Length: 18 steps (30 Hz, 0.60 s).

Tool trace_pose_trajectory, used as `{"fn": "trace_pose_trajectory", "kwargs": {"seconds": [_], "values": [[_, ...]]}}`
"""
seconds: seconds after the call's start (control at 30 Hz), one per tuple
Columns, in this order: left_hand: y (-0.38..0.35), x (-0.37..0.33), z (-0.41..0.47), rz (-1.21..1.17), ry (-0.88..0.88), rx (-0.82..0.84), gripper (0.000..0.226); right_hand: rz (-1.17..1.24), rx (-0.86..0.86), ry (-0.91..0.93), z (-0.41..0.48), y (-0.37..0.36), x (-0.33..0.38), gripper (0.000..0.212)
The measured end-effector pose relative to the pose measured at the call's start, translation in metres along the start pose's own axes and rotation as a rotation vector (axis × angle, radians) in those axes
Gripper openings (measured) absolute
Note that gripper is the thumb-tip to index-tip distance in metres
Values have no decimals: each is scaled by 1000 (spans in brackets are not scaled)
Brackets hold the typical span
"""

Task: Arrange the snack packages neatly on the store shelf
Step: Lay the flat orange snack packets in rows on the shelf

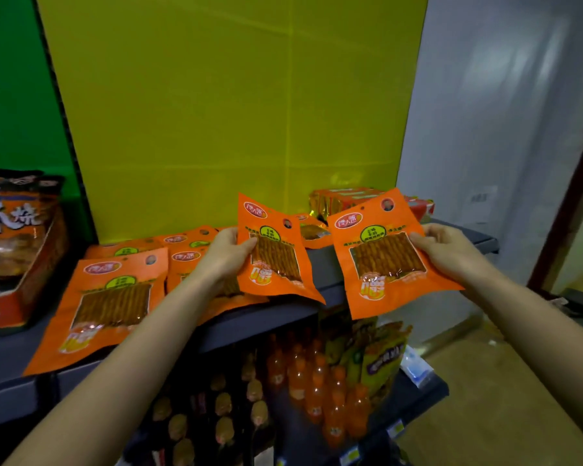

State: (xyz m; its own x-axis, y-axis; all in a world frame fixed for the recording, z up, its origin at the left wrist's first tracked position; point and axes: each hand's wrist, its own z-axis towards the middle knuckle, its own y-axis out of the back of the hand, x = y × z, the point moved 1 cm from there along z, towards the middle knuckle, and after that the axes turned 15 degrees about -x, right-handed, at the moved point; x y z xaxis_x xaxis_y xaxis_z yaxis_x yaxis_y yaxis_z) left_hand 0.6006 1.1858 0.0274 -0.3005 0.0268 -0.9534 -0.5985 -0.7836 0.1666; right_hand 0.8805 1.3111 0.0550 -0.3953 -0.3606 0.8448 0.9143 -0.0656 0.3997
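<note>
Holding stock: grey shelf (pixel 260 326) carries loose orange flat packs (pixel 105 304) lying overlapped at left-centre, the front one overhanging the edge; red-gold packs (pixel 344 198) stacked at back right.
Display box: orange display box (pixel 0 311) at far left of the shelf, upright bags inside, print blurred.
Lower shelf: lower shelf (pixel 428 388) has orange bottles (pixel 313 381), green-yellow bags (pixel 381 358) just right of them, dark bottles on the left.
Pack look: orange pouch, clear window showing brown sticks, green round label, white logo oval top left, small round picture top right.
Left pack (pixel 276 253): raised over shelf middle, tilted, lower corner past the front edge; contact with shelf cannot tell.
Right pack (pixel 387 260): raised over shelf's right part, tilted, bottom hangs past the edge.
Left hand (pixel 228 252): pinches left pack's left edge, thumb on front, fingers behind.
Right hand (pixel 448 250): pinches right pack's right edge, thumb on front.
Arms: bare forearms reach forward, well apart.
</note>
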Motion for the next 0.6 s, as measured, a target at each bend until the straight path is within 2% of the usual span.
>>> {"fn": "trace_pose_trajectory", "kwargs": {"seconds": [0.17, 0.23, 0.37, 0.47, 0.6], "values": [[-12, 5, 16, 180, 12, -83, 15, 113, 137, -37, 44, -39, -9, 16], [-16, 8, 20, 303, 1, -145, 10, 134, 183, -36, 58, -56, -15, 17], [-28, 10, 21, 600, -76, -257, 15, 113, 281, -28, 80, -82, -27, 21], [-39, 10, 21, 810, -93, -299, 38, 20, 296, 37, 93, -94, -34, 26], [-49, 14, 22, 1054, -112, -325, 41, -179, 296, 196, 109, -103, -39, 29]]}}
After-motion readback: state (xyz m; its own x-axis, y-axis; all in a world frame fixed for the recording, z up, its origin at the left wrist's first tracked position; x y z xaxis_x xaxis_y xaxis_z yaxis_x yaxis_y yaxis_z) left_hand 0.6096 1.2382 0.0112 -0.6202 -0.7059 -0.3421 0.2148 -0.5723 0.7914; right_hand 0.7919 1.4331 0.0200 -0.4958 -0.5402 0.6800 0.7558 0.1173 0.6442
